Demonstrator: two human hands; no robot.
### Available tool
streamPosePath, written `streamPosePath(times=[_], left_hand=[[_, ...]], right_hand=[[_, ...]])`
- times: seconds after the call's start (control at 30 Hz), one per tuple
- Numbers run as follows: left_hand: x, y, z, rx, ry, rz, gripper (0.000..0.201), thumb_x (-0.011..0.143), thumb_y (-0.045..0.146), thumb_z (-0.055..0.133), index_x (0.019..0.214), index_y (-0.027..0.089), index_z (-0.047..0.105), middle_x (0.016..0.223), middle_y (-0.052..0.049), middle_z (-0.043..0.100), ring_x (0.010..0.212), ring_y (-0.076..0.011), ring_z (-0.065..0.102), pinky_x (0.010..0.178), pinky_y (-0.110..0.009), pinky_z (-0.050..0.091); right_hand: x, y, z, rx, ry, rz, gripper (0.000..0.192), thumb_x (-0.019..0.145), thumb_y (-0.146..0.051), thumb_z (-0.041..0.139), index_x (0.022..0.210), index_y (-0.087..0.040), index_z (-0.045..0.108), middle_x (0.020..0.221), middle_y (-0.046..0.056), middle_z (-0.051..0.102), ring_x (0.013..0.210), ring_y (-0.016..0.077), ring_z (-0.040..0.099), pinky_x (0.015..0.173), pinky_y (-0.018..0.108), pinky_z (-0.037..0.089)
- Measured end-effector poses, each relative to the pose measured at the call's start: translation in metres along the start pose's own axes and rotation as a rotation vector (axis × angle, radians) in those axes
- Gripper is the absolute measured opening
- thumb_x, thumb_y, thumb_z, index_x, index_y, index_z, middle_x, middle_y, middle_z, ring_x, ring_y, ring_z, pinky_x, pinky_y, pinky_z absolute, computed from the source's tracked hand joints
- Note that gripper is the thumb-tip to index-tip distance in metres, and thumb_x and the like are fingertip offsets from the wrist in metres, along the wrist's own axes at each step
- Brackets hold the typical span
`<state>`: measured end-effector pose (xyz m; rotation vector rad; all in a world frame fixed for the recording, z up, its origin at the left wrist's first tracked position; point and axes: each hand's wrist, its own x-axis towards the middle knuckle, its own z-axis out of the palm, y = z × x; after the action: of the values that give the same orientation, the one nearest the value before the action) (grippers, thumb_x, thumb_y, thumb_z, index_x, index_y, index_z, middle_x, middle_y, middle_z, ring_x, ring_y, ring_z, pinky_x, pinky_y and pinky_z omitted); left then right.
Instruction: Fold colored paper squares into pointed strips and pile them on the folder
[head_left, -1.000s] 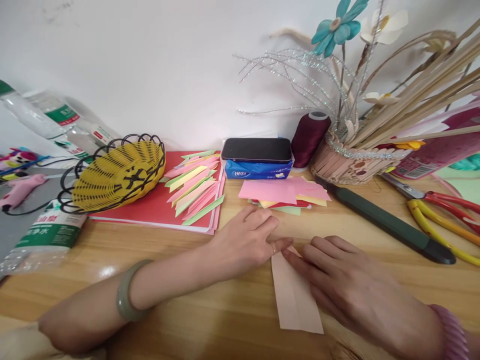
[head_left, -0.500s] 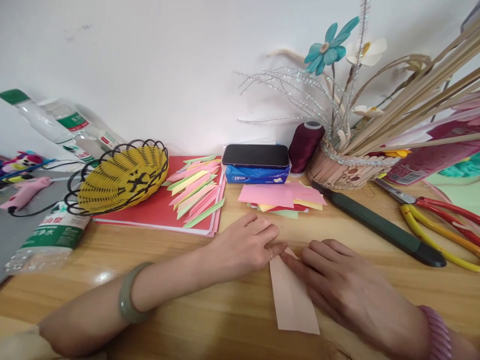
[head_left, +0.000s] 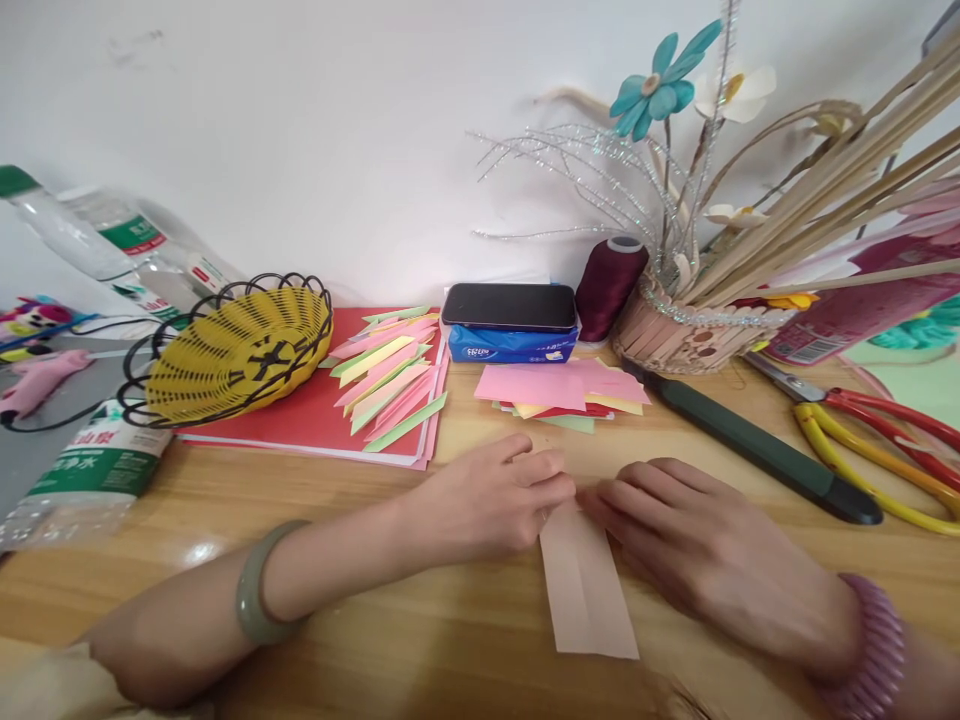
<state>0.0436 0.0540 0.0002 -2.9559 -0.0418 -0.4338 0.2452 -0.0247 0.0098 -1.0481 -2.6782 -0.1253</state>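
A pale pink strip of paper (head_left: 589, 590) lies on the wooden table, with a faint crease along its length. My left hand (head_left: 517, 490) is closed on its upper left corner, fingers curled over the top edge. At the upper right edge, my right hand (head_left: 690, 545) has its fingertips pinched together on the paper. Both hands hide the paper's top corners, so the exact shape there cannot be made out. Beyond the hands lies a stack of pink and other coloured paper pieces (head_left: 532, 385). Folded slim paper pieces (head_left: 390, 375) rest on red sheets (head_left: 247, 430) to the left.
A yellow woven basket (head_left: 240, 355) and plastic bottles (head_left: 97, 465) stand at left. At the back are a phone (head_left: 510, 305) on a blue tissue pack (head_left: 514, 345), dark red thread (head_left: 611, 290) and a flower pot (head_left: 667, 330). A green-handled tool (head_left: 765, 450) and scissors (head_left: 892, 420) lie right.
My fingertips have moved slightly apart at the top of the paper strip, and my left fingers curl further over its corner. The view has shifted a little.
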Motion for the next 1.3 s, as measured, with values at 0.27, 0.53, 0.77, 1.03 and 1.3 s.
streamPosePath(times=[0.27,0.53,0.77,1.03,1.3], left_hand=[[0.003,-0.002,-0.004,-0.01,-0.041,0.001,0.022,0.091,0.013,0.046,0.076,0.014,0.062,0.086,-0.001,0.06,0.089,-0.0162,0.047,0.07,-0.032,0.035],[0.002,-0.002,0.0,0.037,-0.021,-0.011,0.019,0.092,0.014,0.044,0.087,0.012,0.062,0.085,-0.003,0.058,0.089,-0.0172,0.048,0.071,-0.032,0.037],[-0.002,0.01,-0.007,0.12,-0.123,-0.027,0.018,0.091,0.014,0.046,0.101,0.009,0.06,0.096,-0.007,0.058,0.098,-0.0201,0.048,0.082,-0.033,0.037],[-0.02,0.013,-0.01,0.14,-0.034,-0.16,0.026,0.091,0.015,0.043,0.115,0.007,0.051,0.103,-0.008,0.06,0.093,-0.0182,0.052,0.079,-0.031,0.043],[-0.034,0.047,-0.022,0.093,0.159,-0.037,0.019,0.092,0.016,0.043,0.1,0.013,0.06,0.098,-0.005,0.065,0.091,-0.0153,0.057,0.082,-0.03,0.046]], right_hand=[[-0.012,0.003,-0.022,0.065,-0.066,-0.071,0.04,0.091,-0.009,0.023,0.075,-0.016,0.059,0.076,0.006,0.059,0.066,0.0169,0.047,0.059,0.034,0.041],[-0.004,-0.006,-0.005,0.124,-0.059,0.112,0.024,0.09,-0.015,0.035,0.093,-0.014,0.058,0.084,0.008,0.057,0.078,0.0192,0.05,0.067,0.035,0.042],[-0.006,-0.011,0.004,0.07,-0.09,0.154,0.024,0.089,-0.018,0.038,0.101,-0.015,0.058,0.09,0.008,0.057,0.084,0.0209,0.049,0.072,0.038,0.043],[-0.012,-0.023,0.007,-0.061,-0.012,0.184,0.027,0.087,-0.016,0.04,0.109,-0.014,0.056,0.098,0.01,0.057,0.09,0.0214,0.051,0.073,0.037,0.047],[-0.005,-0.026,0.011,-0.134,0.069,0.253,0.032,0.084,-0.012,0.039,0.112,-0.005,0.054,0.095,0.015,0.059,0.086,0.0246,0.053,0.069,0.041,0.049]])
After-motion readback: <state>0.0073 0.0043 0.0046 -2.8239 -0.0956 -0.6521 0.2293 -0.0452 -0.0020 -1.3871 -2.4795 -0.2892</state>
